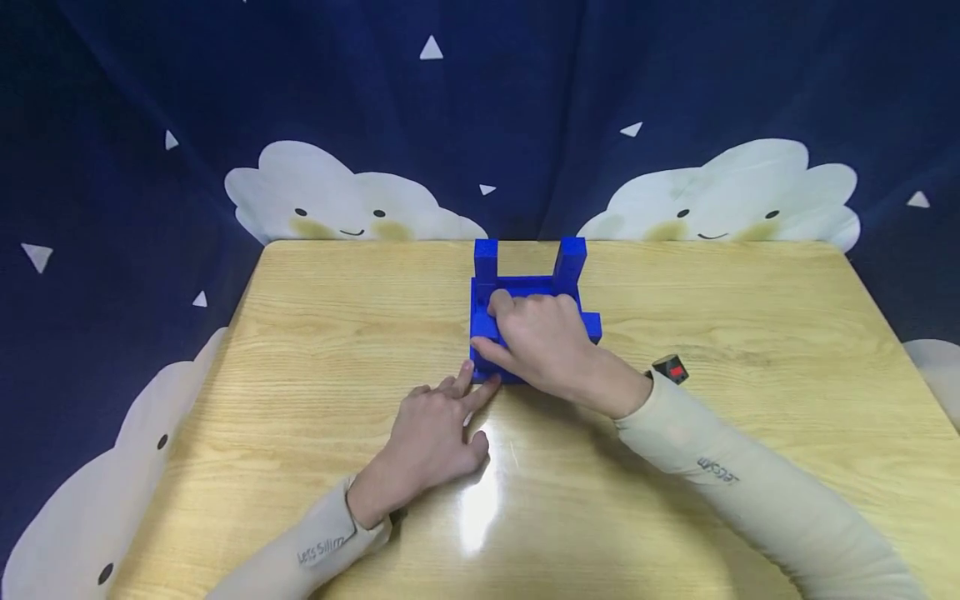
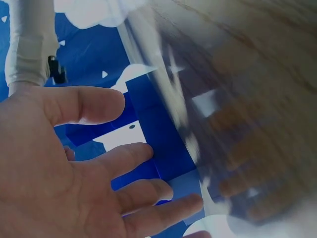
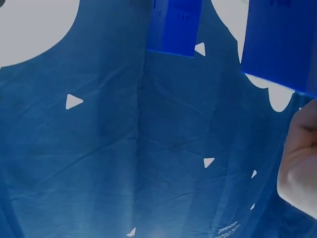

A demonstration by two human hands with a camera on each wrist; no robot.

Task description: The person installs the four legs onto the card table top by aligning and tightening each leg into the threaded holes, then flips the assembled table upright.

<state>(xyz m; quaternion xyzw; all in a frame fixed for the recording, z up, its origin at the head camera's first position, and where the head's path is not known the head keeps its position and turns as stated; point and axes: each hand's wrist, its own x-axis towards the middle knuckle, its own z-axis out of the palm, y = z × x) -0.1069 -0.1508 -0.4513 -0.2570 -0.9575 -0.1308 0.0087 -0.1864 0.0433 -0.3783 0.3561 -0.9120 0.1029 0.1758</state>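
Note:
A blue square tray-like base (image 1: 525, 283) lies on the table with upright blue posts at its corners. The far posts stand tall at the back left (image 1: 486, 258) and back right (image 1: 570, 262). Over the base, my right hand (image 1: 551, 342) pinches the near-left blue post (image 1: 486, 325) between thumb and curled fingers; its palm hides much of the base. My left hand (image 1: 435, 433) touches the base's near-left corner with extended fingertips. In the left wrist view those fingers (image 2: 133, 161) spread beside the base's blue side (image 2: 163, 134).
The wooden table (image 1: 337, 333) reaches back to a dark blue curtain (image 1: 525, 100) with white clouds and triangles. A small black device with a red patch (image 1: 670, 369) shows beside the right wrist. Another blue post (image 1: 592, 325) stands at the base's near right.

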